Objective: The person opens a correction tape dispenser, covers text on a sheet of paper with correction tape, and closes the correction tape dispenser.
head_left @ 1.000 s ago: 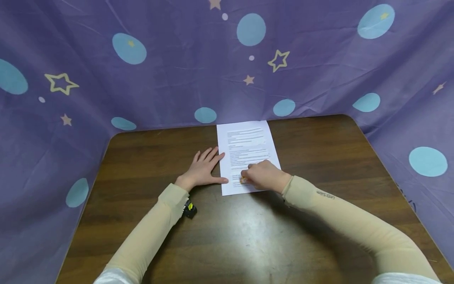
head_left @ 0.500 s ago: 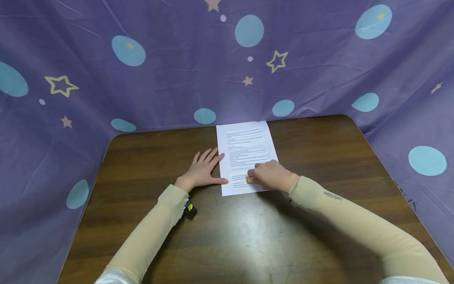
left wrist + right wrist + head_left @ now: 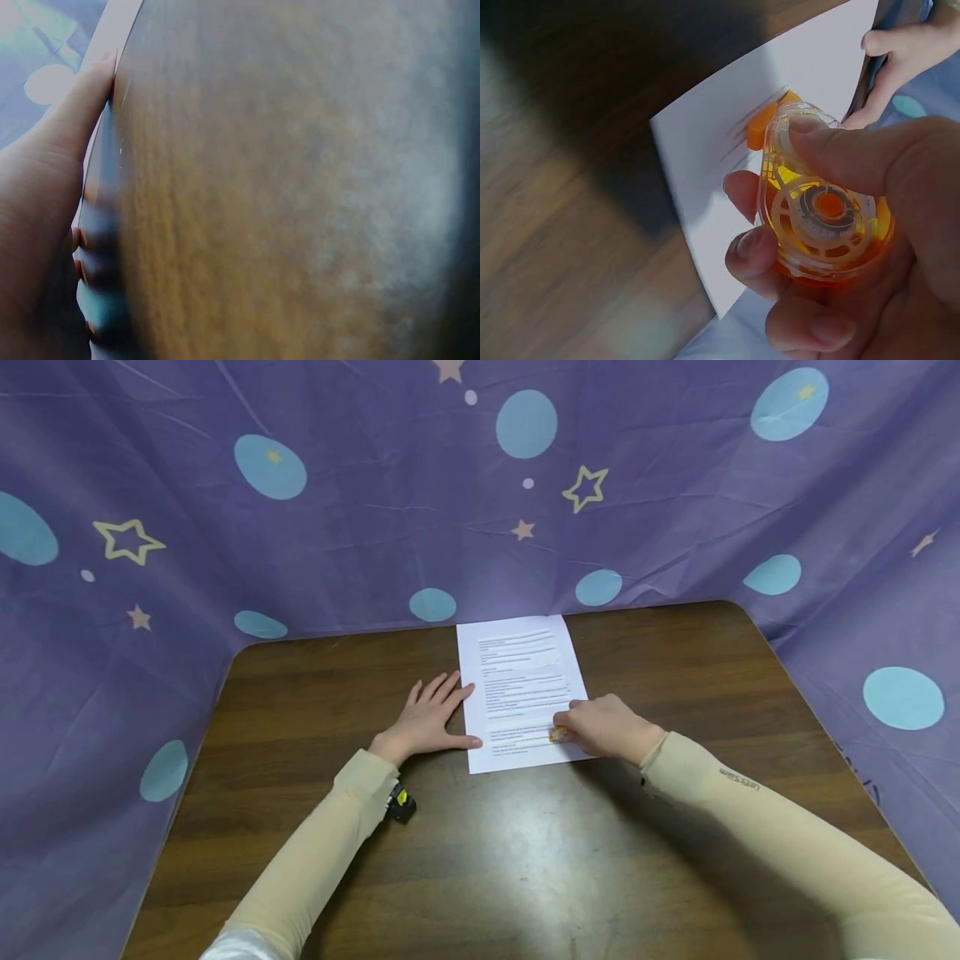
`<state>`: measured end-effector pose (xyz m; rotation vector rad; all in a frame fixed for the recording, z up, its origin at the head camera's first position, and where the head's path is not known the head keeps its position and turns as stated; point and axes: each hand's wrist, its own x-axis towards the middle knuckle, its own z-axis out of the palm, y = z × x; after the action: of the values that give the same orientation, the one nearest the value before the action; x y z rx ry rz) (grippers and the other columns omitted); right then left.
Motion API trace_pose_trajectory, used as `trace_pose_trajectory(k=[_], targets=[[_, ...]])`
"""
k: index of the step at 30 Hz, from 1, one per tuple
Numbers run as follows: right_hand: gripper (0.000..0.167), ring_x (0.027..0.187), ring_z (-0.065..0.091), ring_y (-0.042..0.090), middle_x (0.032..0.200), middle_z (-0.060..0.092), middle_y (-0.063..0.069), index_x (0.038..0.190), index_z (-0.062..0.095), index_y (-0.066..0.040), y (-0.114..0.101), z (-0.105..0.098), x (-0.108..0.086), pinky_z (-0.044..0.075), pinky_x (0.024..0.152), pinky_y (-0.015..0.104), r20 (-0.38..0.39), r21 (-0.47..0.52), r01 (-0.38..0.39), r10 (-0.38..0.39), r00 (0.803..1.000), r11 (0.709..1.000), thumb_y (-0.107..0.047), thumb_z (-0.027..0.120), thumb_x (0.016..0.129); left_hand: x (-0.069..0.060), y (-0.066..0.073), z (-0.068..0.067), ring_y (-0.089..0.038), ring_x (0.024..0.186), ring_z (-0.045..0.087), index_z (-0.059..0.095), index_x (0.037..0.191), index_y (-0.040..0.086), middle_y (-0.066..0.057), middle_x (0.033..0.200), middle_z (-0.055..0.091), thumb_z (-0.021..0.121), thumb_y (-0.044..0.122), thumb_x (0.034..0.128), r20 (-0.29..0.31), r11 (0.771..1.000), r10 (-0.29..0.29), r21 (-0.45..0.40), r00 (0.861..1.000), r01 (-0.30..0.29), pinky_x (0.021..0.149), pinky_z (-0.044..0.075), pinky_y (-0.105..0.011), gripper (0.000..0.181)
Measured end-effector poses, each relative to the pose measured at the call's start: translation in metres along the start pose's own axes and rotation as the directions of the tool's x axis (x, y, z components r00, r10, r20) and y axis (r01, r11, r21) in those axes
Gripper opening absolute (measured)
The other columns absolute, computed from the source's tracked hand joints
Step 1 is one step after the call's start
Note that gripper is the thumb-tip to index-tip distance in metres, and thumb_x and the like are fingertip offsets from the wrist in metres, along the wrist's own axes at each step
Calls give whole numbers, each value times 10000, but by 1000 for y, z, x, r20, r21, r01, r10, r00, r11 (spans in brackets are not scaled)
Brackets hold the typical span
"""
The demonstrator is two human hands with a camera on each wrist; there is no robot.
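Observation:
A printed sheet of paper [image 3: 517, 652] lies on the wooden table, its far end at the curtain. My left hand [image 3: 423, 725] rests flat with spread fingers at the sheet's left edge, thumb and index fingertip on the paper. With my right hand [image 3: 609, 727] I grip a correction tape dispenser [image 3: 829, 225], a clear case with orange and yellow parts and a reel inside. Its orange tip [image 3: 763, 124] is down at the lower right part of the sheet, near the printed lines. In the head view most of the dispenser is hidden by the fingers.
The brown table [image 3: 337, 668] has rounded far corners. A purple curtain [image 3: 360, 510] with stars and blue ovals hangs around its back and sides. A small black device [image 3: 402, 803] sits at the left wrist.
My right hand has slid to the right across the lower part of the sheet with the correction tape dispenser. The left hand and the paper have stayed put.

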<state>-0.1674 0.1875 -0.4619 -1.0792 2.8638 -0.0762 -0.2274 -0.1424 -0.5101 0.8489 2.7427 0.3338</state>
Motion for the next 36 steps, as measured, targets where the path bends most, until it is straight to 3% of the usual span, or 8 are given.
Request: trace_pose_trajectory(k=[15,27,36], targets=[[109,586,475,143,820,642,-9,906,697,-178,26,0,-31,414,468,355,-5,60,-114,114,993,992,-97,769,919,2,-5,4,-362,1604,47,218,1684,197,-122,1753,64,646,787,846,1,1000,10,-13,1000,-10,1229,21,-664,1111],[162,551,427,116,736,587,-16,866,636,-152,26,-1,-40,369,466,321,-98,29,-15,18,995,999,-113,786,915,3,1,2,-346,1609,40,208,1685,211,-115,1753,56,686,727,867,13,1000,-1,0,1000,1,1239,23,-648,1079],[111,553,516,155,728,596,-6,946,680,-158,4,-3,-15,449,482,372,-114,52,59,-53,992,997,-152,788,918,2,-1,1,-329,1611,21,189,1688,225,-93,1757,33,673,754,859,27,1000,-17,7,999,17,1242,13,-636,1096]])
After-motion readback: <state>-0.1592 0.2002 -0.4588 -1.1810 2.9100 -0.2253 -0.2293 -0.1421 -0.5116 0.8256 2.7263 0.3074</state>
